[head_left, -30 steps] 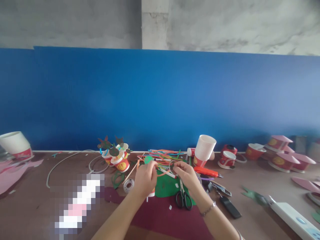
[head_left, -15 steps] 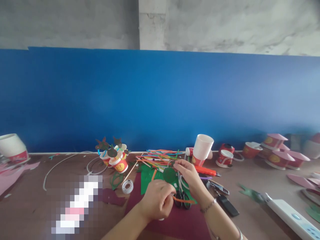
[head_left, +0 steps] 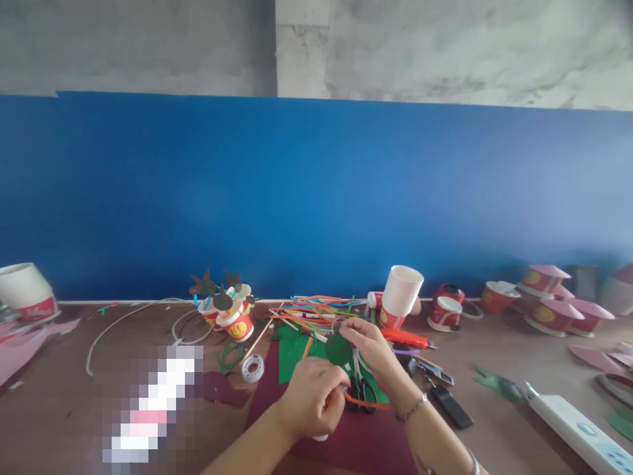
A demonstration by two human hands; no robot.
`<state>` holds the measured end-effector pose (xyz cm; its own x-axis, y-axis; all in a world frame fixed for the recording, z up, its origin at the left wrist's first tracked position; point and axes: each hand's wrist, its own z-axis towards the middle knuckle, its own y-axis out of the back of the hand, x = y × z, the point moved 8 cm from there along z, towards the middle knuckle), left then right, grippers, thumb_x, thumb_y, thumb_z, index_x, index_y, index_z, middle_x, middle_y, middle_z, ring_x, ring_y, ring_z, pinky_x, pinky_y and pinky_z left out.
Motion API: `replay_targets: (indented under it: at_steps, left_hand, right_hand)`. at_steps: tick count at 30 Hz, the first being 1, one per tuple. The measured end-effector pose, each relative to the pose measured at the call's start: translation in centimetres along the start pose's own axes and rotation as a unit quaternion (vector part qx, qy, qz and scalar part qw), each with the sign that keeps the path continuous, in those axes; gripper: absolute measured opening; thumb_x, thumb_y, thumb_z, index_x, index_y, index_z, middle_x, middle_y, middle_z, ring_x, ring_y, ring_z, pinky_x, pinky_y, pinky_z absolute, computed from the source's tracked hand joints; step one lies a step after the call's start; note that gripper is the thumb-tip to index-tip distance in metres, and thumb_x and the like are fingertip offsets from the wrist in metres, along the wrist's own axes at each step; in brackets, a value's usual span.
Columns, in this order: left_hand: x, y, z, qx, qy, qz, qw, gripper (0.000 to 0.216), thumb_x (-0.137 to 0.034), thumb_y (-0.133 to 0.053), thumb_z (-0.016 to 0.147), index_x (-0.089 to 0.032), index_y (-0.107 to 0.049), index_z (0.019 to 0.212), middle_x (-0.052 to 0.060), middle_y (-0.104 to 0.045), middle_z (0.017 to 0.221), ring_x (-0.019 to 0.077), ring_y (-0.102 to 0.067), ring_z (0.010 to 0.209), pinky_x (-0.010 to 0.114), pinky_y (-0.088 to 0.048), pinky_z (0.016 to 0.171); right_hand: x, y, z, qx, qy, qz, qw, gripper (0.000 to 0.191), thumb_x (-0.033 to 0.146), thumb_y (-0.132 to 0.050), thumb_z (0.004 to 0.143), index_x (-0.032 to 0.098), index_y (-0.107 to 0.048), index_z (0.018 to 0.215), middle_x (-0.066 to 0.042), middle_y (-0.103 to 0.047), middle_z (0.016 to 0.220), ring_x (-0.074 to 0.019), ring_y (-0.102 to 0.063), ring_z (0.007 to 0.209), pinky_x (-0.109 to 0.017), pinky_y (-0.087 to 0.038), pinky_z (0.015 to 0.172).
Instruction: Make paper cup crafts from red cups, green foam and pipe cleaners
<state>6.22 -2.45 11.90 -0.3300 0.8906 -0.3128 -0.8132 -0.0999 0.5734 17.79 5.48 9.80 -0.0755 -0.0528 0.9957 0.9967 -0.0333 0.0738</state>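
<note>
My left hand [head_left: 311, 399] is closed in a pinch on one end of an orange straw [head_left: 363, 401], low over the dark red sheet [head_left: 346, 439]. My right hand [head_left: 368, 349] pinches a dark green paper disc [head_left: 337, 349] just above and to the right of it. Black-handled scissors [head_left: 360, 389] lie under the hands on a green sheet [head_left: 291, 356]. A pile of coloured straws [head_left: 311, 310] lies behind the hands.
A roll of tape [head_left: 252, 368] lies left of the green sheet. Decorated red cups [head_left: 228, 315] stand behind it, a white cup [head_left: 400, 297] and an orange knife [head_left: 408, 339] to the right. A black phone [head_left: 448, 405], a white power strip [head_left: 573, 422] and more cups [head_left: 548, 310] sit further right.
My left hand has drawn back toward me from the straw pile with the orange straw. My right hand stays by the green disc, which now shows plainly. The view shifted slightly.
</note>
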Motion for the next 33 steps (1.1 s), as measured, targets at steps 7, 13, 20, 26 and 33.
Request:
replay_targets:
  at_steps: [7, 13, 20, 26, 33]
  left_hand:
    - [0.1, -0.1, -0.1, 0.008, 0.008, -0.008, 1.000, 0.017, -0.008, -0.043, 0.072, -0.020, -0.052, 0.079, 0.000, -0.061, 0.060, 0.0138, -0.055, 0.053, 0.024, -0.038, 0.053]
    - [0.1, -0.3, -0.2, 0.016, 0.016, -0.008, 1.000, 0.017, -0.009, -0.043, 0.072, -0.020, -0.054, 0.078, 0.001, -0.062, 0.060, 0.0139, -0.055, 0.053, 0.024, -0.037, 0.053]
    - [3.3, 0.4, -0.2, 0.039, 0.157, 0.042, 0.986, 0.017, -0.012, -0.042, 0.075, -0.021, -0.057, 0.077, -0.001, -0.060, 0.059, 0.0131, -0.055, 0.053, 0.024, -0.034, 0.053]
    - [9.6, 3.6, -1.2, 0.044, 0.363, 0.188, 0.912, 0.018, -0.011, -0.047, 0.073, -0.022, -0.061, 0.073, 0.001, -0.062, 0.069, 0.0185, -0.059, 0.071, 0.027, -0.038, 0.062]
    - [7.0, 2.8, 0.5, -0.040, 0.261, 0.075, 0.962, 0.009, -0.027, -0.057, 0.078, -0.022, -0.064, 0.082, 0.004, -0.066, 0.087, 0.0227, -0.056, 0.091, 0.036, -0.042, 0.083]
  right_hand:
    - [-0.2, -0.2, 0.0, 0.011, -0.001, 0.006, 1.000, 0.020, 0.034, -0.064, 0.066, 0.015, -0.061, 0.068, 0.005, -0.048, 0.055, -0.0095, -0.041, 0.053, -0.022, -0.030, 0.051]
    - [0.1, -0.2, -0.1, 0.007, 0.006, 0.000, 1.000, 0.021, 0.035, -0.064, 0.066, 0.015, -0.061, 0.068, 0.004, -0.049, 0.054, -0.0097, -0.041, 0.052, -0.022, -0.031, 0.050]
    - [-0.1, 2.1, 0.6, -0.090, 0.059, -0.034, 0.994, 0.023, 0.037, -0.061, 0.068, 0.015, -0.061, 0.074, 0.000, -0.057, 0.062, -0.0139, -0.049, 0.060, -0.024, -0.037, 0.056]
    - [-0.5, 2.6, 1.1, -0.102, 0.090, -0.088, 0.987, 0.022, 0.036, -0.057, 0.072, 0.016, -0.063, 0.079, 0.000, -0.058, 0.065, -0.0145, -0.050, 0.061, -0.025, -0.039, 0.057]
    - [0.4, -1.0, 0.1, 0.012, 0.110, -0.109, 0.988, 0.016, 0.029, -0.055, 0.073, 0.016, -0.064, 0.078, 0.000, -0.060, 0.068, -0.0139, -0.051, 0.062, -0.024, -0.039, 0.058]
